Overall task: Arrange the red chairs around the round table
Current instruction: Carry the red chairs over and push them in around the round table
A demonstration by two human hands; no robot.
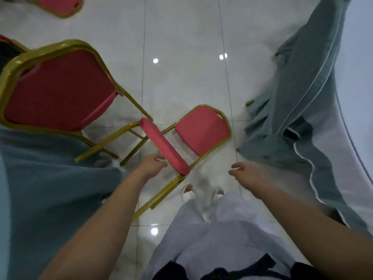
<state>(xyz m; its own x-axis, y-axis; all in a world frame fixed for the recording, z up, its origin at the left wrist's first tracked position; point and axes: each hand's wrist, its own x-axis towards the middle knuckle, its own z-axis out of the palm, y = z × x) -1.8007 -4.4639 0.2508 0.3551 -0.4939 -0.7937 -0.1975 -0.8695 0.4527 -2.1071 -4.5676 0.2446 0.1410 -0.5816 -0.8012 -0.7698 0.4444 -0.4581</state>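
Red chair stands on the floor, seat facing the draped bench, just beside its hanging cloth, not yet tucked in. Backrest is nearest the person.

Step, judged: seat this chair at the bench. To do it well, take the backrest top with both hands, lift slightly rather than drag on the glossy tile, push square to the bench edge, and keep the legs off the cloth hem. Watch the second chair, close on the left, its legs near this one's frame.

Left hand: arm extended, fingers curled at the backrest's edge and touching it. Cannot tell if the grip is closed round the pad; blurred.

Right hand: arm extended, grip released, fingers loosely spread, holding nothing, over the floor between chair and bench cloth.

Third chair sits well apart, at the top left.
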